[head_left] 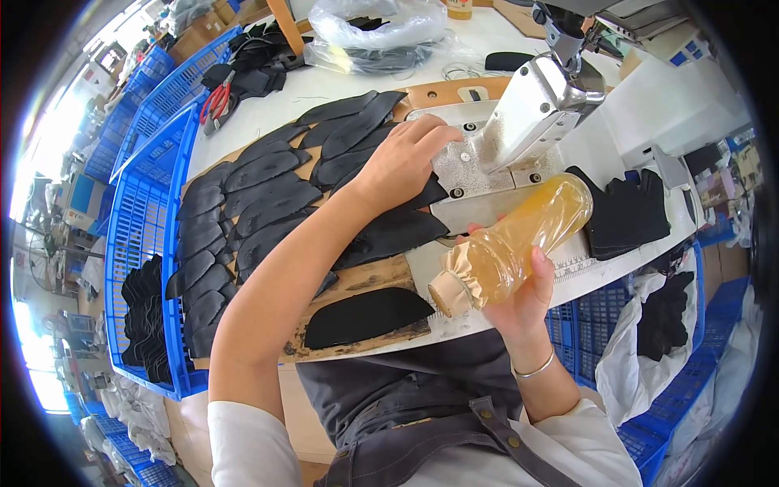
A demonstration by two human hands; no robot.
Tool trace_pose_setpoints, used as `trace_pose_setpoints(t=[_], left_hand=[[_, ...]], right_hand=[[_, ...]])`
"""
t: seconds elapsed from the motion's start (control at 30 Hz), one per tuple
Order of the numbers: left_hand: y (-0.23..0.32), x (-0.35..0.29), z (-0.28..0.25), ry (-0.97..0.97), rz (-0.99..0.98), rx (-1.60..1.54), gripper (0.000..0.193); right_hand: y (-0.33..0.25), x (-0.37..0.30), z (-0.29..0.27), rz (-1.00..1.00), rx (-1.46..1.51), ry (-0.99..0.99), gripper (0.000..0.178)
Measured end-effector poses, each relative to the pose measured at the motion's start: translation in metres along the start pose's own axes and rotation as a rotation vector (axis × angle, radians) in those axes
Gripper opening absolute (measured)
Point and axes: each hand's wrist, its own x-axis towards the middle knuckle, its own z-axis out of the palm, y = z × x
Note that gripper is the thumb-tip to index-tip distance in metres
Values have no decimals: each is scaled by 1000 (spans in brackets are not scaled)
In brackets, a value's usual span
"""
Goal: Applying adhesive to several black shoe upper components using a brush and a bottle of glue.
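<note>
My right hand [527,304] is wrapped round a clear plastic bottle [552,219] of amber liquid, tilted with its tape-wrapped neck toward me at lower left. My left hand [410,158] rests above the metal bed plate [462,150] of a sewing machine, fingers loosely bent and a little apart, its thumb mostly hidden. Nothing shows in it. Under its wrist and forearm lie overlapping rows of curved black pieces [276,199] on a wooden board. Nearest to me on the board lies one flat black half-oval piece [369,316].
The sewing machine's white post [535,105] rises right of my left hand. A stack of black pieces [625,211] lies beyond the bottle. Red-handled pliers [217,103] lie at the far left, by blue crates [146,219]. A plastic bag [373,40] sits at the back.
</note>
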Motion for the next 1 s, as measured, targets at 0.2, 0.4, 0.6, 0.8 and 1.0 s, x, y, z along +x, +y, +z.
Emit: trace_pose_setpoints(t=[0.2,0.4,0.6,0.8,1.0], left_hand=[[-1,2,-3,-69,22,11,45],[-1,0,-4,-57,-4,55,37],[-4,-5,-5,18,2,159,24],[-4,-1,-8,-11,58,194,25],[6,22,-17,-289,-183,124,30]], right_hand=[[3,0,1,-24,-31,75,53],[1,0,2,-17,-38,63,53],[2,0,3,-21,-54,74,53],[3,1,0,-30,-41,71,53],[0,1,0,4,25,-20,49]])
